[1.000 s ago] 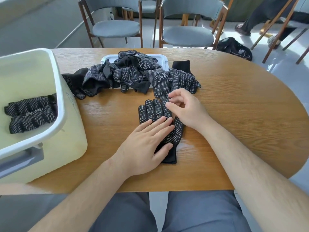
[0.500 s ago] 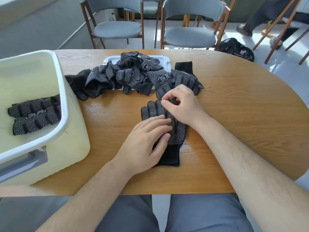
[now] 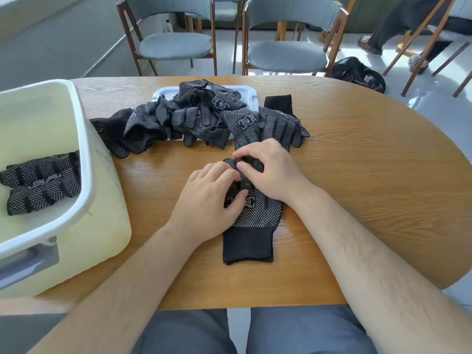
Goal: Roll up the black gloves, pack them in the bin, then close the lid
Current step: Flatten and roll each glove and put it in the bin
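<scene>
**Table holdings, gloves part rolled**

1. Table (image 3: 370,200). Wooden, with rounded ends. The near edge ran across my lap. The right half lay as bare wood out to the curved edge, and this was the widest free room for moving.
2. Bin (image 3: 102,221). Pale yellow with a white rim, open-topped. It stood on the left near corner and closed off that side. A strip of bare wood lay between its wall and my left forearm.
3. Two chairs (image 3: 286,56). Grey cushions, drawn up near the far edge.
4. Pile of gloves (image 3: 194,116). Black with white dots, loose, spread across the far middle. It reached from beside the bin to just beyond my right hand, blocking the way forward.
5. Lid (image 3: 249,94). White, lying flat under the far part of the pile, with only its corners showing.
6. Bag (image 3: 357,72). Black, on the floor past the far right edge.
7. Glove (image 3: 255,221). It lay at table centre with its cuff toward me and its finger end folded over under my hands.
8. Rolled gloves (image 3: 40,185). A bundle lying inside the bin, against its right wall.
9. Right hand (image 3: 273,169). The fingers were curled and pinched the folded finger end.
10. Left hand (image 3: 209,200). The fingers were curled on the same fold, and the thumb pressed on the glove's palm.
11. Bottle (image 3: 167,26). Small, on the floor behind the left chair.
</scene>
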